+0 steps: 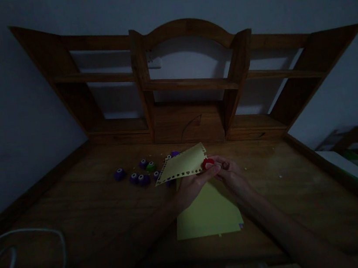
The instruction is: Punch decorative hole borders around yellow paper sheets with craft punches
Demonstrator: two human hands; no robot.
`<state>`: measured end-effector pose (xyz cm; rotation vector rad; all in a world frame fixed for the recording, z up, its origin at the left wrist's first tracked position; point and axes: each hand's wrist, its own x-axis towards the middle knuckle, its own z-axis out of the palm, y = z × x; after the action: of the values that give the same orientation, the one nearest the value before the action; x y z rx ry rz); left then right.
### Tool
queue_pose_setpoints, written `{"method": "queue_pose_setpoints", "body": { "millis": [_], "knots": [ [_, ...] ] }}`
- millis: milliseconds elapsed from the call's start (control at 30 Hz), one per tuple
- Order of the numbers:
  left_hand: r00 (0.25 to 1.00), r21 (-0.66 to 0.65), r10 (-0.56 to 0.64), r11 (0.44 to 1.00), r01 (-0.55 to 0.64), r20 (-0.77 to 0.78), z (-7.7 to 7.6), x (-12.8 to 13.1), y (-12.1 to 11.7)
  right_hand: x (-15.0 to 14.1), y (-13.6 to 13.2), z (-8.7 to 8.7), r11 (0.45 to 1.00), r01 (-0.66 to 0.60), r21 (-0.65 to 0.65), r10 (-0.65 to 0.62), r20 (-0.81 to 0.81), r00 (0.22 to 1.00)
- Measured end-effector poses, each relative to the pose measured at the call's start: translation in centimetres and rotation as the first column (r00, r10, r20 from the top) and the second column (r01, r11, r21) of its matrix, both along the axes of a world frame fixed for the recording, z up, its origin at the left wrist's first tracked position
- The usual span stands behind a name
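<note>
A yellow sheet of paper (182,162) is held up at a tilt above the desk, with small star and heart cut-outs along its edges. Its right edge meets a red craft punch (208,163). My left hand (191,188) is closed under the sheet's lower edge, its thumb reaching to the punch. From the right, my right hand (232,174) has its fingers closed around the punch, partly hiding it. More yellow paper (206,214) lies flat on the desk below my hands. Left of the held sheet are several purple punches (144,180) and a green punch (151,166).
A wooden shelf unit (188,84) rises along the back of the wooden desk (109,204). At the lower left, a white cable (63,246) loops over the desk. Small paper scraps (280,176) are scattered about. The scene is dim.
</note>
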<state>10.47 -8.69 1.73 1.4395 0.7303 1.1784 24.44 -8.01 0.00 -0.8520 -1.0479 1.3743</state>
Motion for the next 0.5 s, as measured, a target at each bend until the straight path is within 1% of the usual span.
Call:
{"method": "queue_pose_setpoints", "body": {
  "millis": [167,300,367,433,500],
  "knots": [
    [0.999,-0.018,0.017,1.0,-0.017,0.042,-0.52,0.12,0.28,-0.18,-0.2,0.36,0.998,0.013,-0.063,-0.014,-0.025,1.0],
    [0.997,-0.014,0.018,1.0,-0.017,0.078,-0.36,0.19,0.5,-0.56,0.05,0.35,0.998,0.031,-0.056,-0.032,-0.02,0.999],
    [0.995,-0.027,-0.006,1.0,0.008,0.101,-0.02,0.26,0.61,-0.7,0.31,0.21,0.998,0.049,-0.046,-0.05,-0.03,0.998],
    [0.992,-0.064,-0.053,0.996,0.06,0.113,0.28,0.28,0.69,-0.64,0.54,0.17,0.998,0.057,-0.026,-0.058,-0.052,0.997],
    [0.988,-0.113,-0.098,0.987,0.112,0.122,0.35,0.18,0.75,-0.31,0.66,0.31,1.0,0.017,-0.002,-0.017,-0.082,0.997]
  ]
}}
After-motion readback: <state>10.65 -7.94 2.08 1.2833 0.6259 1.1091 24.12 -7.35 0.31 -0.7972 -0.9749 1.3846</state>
